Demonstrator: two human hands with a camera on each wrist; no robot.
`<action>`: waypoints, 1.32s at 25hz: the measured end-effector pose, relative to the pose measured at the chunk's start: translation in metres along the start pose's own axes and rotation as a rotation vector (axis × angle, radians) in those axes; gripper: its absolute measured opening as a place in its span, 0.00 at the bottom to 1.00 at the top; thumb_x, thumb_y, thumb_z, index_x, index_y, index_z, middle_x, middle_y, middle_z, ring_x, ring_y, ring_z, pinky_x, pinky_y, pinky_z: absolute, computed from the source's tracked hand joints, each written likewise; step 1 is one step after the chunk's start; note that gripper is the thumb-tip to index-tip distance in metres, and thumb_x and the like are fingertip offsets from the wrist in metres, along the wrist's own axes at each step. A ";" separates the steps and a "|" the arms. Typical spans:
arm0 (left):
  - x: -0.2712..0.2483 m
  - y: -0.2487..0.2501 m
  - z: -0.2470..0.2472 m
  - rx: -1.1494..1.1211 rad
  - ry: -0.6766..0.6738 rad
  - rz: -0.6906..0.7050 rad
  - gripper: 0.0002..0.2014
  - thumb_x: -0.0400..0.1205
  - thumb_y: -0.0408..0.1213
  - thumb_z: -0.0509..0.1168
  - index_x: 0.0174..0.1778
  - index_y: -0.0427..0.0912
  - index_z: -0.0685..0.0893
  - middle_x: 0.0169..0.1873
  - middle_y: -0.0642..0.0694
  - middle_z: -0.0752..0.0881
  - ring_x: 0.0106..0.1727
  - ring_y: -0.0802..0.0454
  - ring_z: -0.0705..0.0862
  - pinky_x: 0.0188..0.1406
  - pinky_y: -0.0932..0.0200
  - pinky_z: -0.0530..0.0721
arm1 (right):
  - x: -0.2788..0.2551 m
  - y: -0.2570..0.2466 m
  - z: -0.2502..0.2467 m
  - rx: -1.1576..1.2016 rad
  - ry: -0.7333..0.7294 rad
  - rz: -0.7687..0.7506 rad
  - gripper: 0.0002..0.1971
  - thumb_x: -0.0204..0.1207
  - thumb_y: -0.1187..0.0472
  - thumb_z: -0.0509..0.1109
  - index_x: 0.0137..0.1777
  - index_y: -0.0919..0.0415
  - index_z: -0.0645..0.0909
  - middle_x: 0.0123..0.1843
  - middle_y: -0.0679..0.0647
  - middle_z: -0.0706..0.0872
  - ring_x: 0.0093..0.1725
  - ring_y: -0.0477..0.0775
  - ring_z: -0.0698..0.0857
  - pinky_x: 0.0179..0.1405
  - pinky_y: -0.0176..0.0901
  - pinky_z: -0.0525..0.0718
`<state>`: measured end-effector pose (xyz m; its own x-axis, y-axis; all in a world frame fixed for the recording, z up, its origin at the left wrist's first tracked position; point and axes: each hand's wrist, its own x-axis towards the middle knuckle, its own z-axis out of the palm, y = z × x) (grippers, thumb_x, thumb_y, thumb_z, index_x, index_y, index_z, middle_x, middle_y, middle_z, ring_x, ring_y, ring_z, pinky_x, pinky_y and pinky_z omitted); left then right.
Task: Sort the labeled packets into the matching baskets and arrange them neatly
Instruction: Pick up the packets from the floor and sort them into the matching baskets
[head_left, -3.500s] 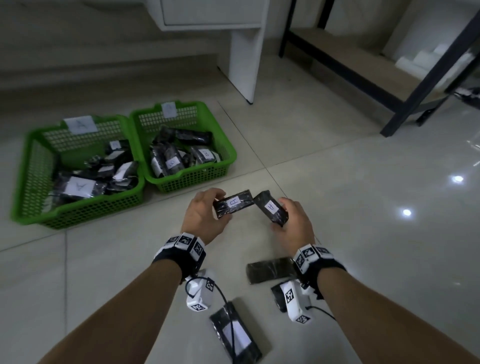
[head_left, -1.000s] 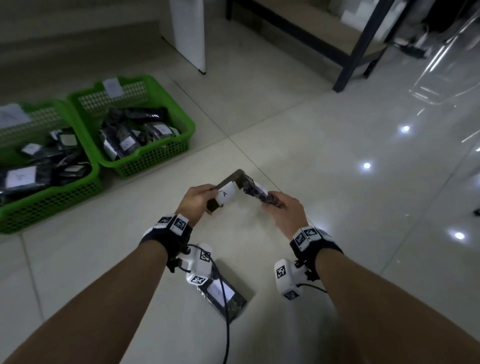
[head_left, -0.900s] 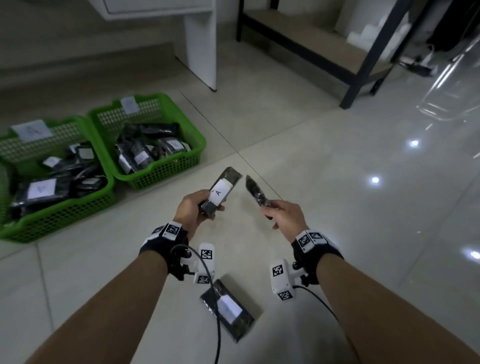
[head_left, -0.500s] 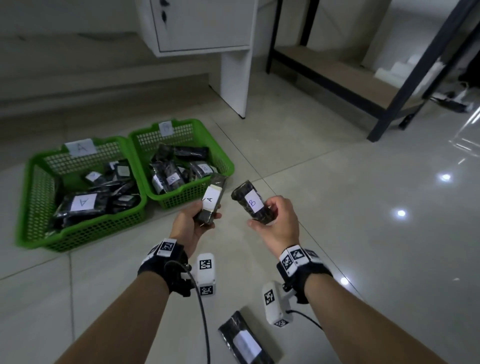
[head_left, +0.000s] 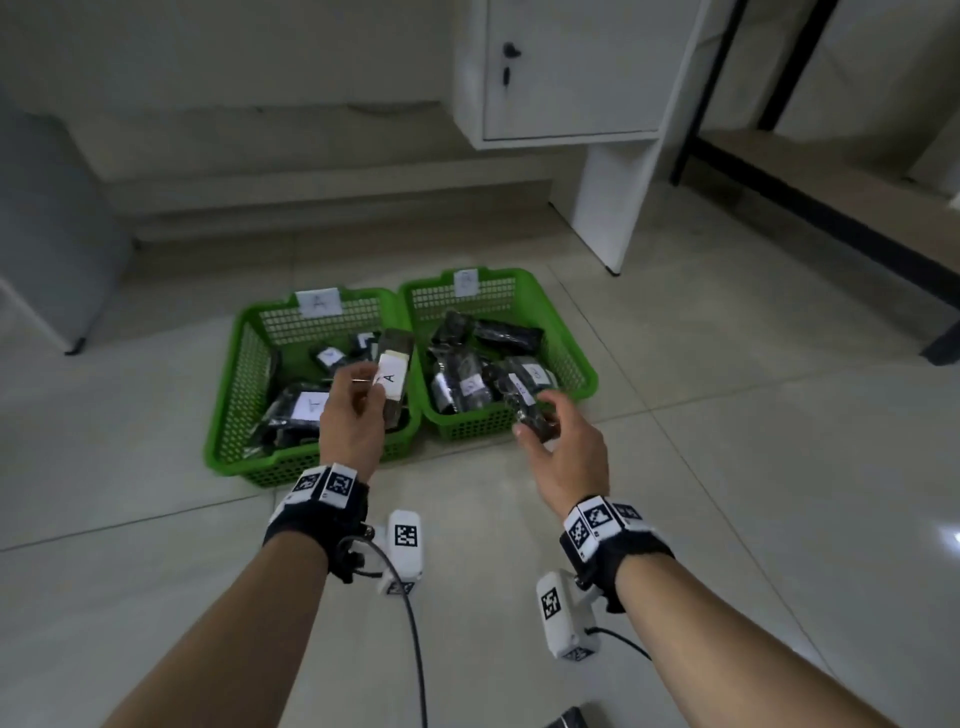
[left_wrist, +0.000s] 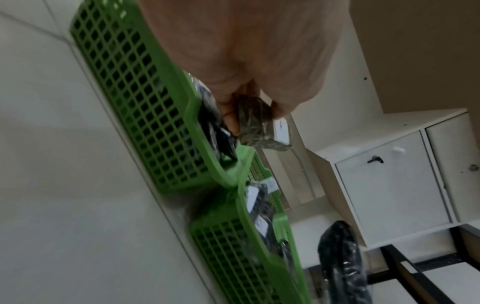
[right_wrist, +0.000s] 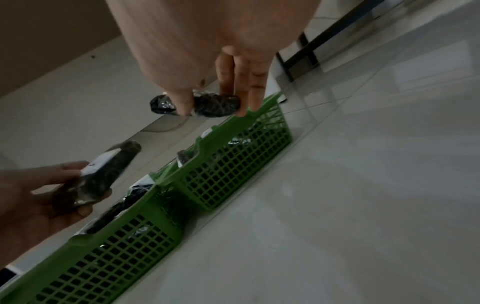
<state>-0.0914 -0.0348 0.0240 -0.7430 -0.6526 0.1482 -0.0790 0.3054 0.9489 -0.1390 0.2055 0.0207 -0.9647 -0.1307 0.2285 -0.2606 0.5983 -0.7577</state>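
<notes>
Two green baskets stand side by side on the floor: basket A (head_left: 228, 395) on the left and basket B (head_left: 569, 343) on the right, each holding several dark packets. My left hand (head_left: 353, 415) grips a dark packet with a white "A" label (head_left: 393, 379) upright over basket A's near right corner. My right hand (head_left: 556, 441) pinches a dark packet (head_left: 524, 410) over the near rim of basket B. In the left wrist view my fingers curl round the A packet (left_wrist: 255, 125); in the right wrist view thumb and fingers pinch the other packet (right_wrist: 215, 105).
A white cabinet (head_left: 576, 73) on a leg stands behind the baskets. A black-framed shelf (head_left: 810, 192) runs along the right. A grey object (head_left: 47, 234) stands at the far left. One dark packet (head_left: 569, 719) lies on the floor near my right forearm.
Both hands have carried their packets forward from in front of the baskets to over them: the left over basket A, the right over basket B's near rim.
</notes>
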 end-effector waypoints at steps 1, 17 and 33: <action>0.009 -0.004 -0.012 0.068 0.018 0.017 0.12 0.86 0.34 0.62 0.64 0.50 0.79 0.47 0.50 0.88 0.48 0.46 0.88 0.50 0.49 0.86 | 0.011 -0.009 0.012 -0.027 -0.008 -0.038 0.18 0.78 0.52 0.76 0.66 0.51 0.80 0.54 0.51 0.89 0.53 0.55 0.87 0.51 0.47 0.84; 0.095 -0.034 -0.029 0.939 -0.131 -0.016 0.28 0.86 0.59 0.46 0.81 0.56 0.66 0.82 0.51 0.69 0.86 0.43 0.57 0.79 0.25 0.39 | 0.086 -0.011 0.086 -0.537 -0.124 -0.174 0.25 0.85 0.47 0.62 0.81 0.50 0.71 0.80 0.57 0.73 0.78 0.65 0.67 0.73 0.62 0.66; -0.228 -0.001 0.083 0.671 -1.566 1.113 0.38 0.64 0.70 0.73 0.61 0.46 0.81 0.57 0.48 0.81 0.55 0.46 0.79 0.54 0.52 0.79 | -0.070 0.089 -0.080 -0.484 -0.206 -0.030 0.22 0.78 0.64 0.67 0.73 0.58 0.76 0.71 0.57 0.79 0.69 0.60 0.78 0.67 0.55 0.76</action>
<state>0.0233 0.1715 -0.0339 -0.4247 0.8848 -0.1918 0.8127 0.4659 0.3498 -0.0921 0.3312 -0.0142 -0.9572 -0.2772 0.0838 -0.2881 0.8823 -0.3722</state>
